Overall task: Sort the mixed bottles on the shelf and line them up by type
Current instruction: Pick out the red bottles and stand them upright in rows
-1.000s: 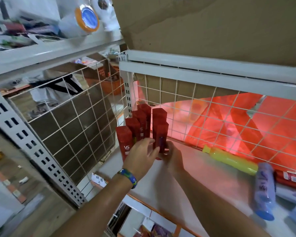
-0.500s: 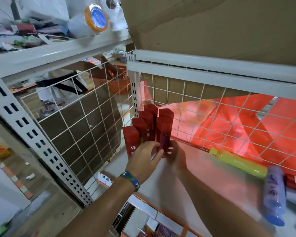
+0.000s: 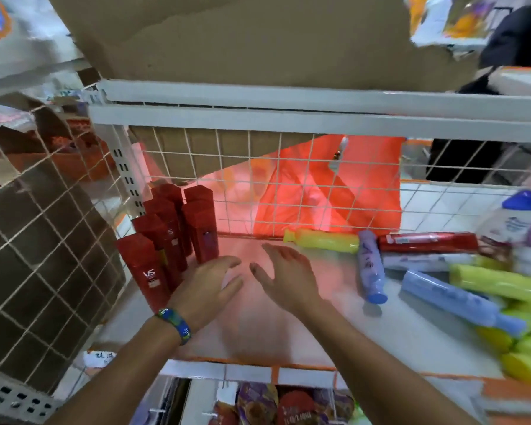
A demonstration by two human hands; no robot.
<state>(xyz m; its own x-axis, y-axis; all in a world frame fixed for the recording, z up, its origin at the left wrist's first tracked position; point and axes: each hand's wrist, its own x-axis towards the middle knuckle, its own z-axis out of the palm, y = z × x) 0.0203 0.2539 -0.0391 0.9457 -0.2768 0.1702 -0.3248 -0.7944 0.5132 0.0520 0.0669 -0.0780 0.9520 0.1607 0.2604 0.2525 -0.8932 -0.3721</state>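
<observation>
Standing upright in the back left corner of the white shelf board (image 3: 258, 332): a cluster of tall red plastic bottles (image 3: 172, 228), packed touching one another in two short rows against the white wire grid (image 3: 280, 161). We read "VS" on the front red bottle (image 3: 144, 268), the one nearest the shelf edge.

Just right of the cluster we see both hands over bare shelf, holding nothing. The left hand (image 3: 209, 289), with a blue-green woven wristband (image 3: 175, 325), is palm down with fingers apart and relaxed, near the front red bottle but not gripping it. The right hand (image 3: 284, 271) is beside it, fingers spread, thumb toward the left hand. We cannot tell whether either hand touches the board; both are motion-blurred.

Further right, the unsorted lot lies flat:
- a yellow-green plastic bottle (image 3: 322, 240) along the back grid
- a pale lilac bottle with a blue cap (image 3: 370, 268) next to it, cap toward us
- a red tube (image 3: 426, 242) lying behind a white tube (image 3: 423, 260)
- a light blue bottle (image 3: 454, 299) slanting across the board
- a heap of yellow-green bottles (image 3: 503, 283) at the right edge

A white bottle with a dark blue cap (image 3: 509, 222) stands at the far right by the grid.

Behind the grid we see an orange-red plastic bag (image 3: 334, 191). Brown cardboard (image 3: 258, 41) sits on the shelf above.
</observation>
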